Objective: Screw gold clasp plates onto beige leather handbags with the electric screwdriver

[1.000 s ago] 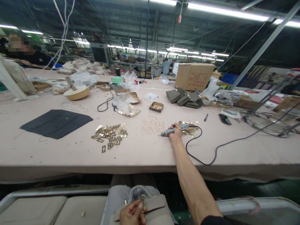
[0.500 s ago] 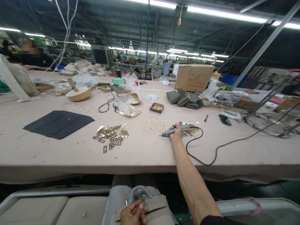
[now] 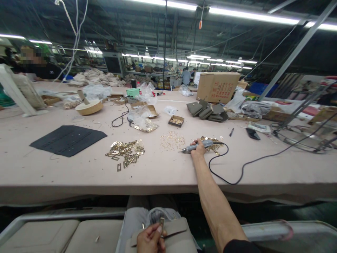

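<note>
My right hand [image 3: 199, 149] is wrapped round a grey electric screwdriver [image 3: 188, 149] with a black cord, resting low over the table. Its tip points left, just below a scatter of tiny gold screws [image 3: 172, 140]. Partly behind that hand lies a heap of gold metal pieces [image 3: 217, 149]. Down at my lap, my left hand [image 3: 151, 239] pinches a small gold metal plate [image 3: 162, 222] between thumb and fingers, over a beige bag piece [image 3: 179, 239] with a dark slit. Left of the screws sits a pile of brass rectangular frames [image 3: 126, 153].
A black sheet [image 3: 70, 140] lies on the left of the table [image 3: 158, 177]. Farther back are a small box of screws [image 3: 176, 121], a roll of tape [image 3: 89, 107], dark grey pouches [image 3: 206, 110] and a carton [image 3: 218, 87]. A person [image 3: 39, 65] sits at the far left.
The camera view has shifted very slightly. Both hands keep their holds, and nothing else has clearly moved.
</note>
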Tool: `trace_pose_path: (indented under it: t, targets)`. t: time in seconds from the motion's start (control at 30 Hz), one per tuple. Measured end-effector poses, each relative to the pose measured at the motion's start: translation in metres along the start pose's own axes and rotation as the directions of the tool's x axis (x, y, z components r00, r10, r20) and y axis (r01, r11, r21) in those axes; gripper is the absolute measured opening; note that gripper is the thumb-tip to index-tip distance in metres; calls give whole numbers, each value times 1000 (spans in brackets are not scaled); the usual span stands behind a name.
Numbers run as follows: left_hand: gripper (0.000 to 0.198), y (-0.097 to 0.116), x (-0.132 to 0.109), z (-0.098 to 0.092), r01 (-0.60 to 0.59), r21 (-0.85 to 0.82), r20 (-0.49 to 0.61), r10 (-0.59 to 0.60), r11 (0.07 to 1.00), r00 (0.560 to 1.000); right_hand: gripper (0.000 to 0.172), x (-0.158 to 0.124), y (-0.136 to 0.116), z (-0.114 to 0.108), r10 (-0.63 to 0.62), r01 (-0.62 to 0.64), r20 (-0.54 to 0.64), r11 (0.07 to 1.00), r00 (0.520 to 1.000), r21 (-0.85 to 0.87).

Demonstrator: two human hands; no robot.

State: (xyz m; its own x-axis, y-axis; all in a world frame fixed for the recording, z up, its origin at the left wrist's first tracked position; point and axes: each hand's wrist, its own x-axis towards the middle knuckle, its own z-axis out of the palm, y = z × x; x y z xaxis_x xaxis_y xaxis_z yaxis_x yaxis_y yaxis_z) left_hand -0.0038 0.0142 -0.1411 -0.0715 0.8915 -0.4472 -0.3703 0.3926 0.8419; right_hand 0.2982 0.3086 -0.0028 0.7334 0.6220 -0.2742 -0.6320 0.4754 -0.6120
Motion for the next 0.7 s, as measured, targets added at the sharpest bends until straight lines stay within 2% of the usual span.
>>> trace_pose_path:
  t: [0.33,0.7]
  targets:
    - [67,5,-3,3,0,3,-26,0,1000,1000,29,0,0,-1,-17,17,16,1000,1000,-14]
    - [65,14,-9,8,-10,-21,-31,9,1000,999,26,-2,-1,0,-27,26,-16,999,1000,-20]
